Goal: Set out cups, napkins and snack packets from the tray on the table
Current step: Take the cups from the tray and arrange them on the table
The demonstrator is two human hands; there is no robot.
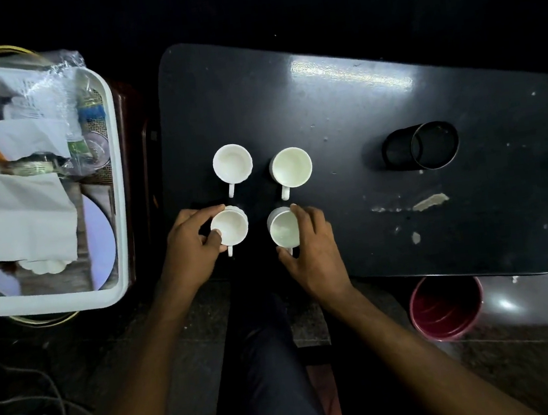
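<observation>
On table, left hand (190, 243) gripping cup (231, 227)

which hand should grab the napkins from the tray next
Probably the left hand: the tray with the napkins lies on its side, while the right hand is farther away, across the cups.
</observation>
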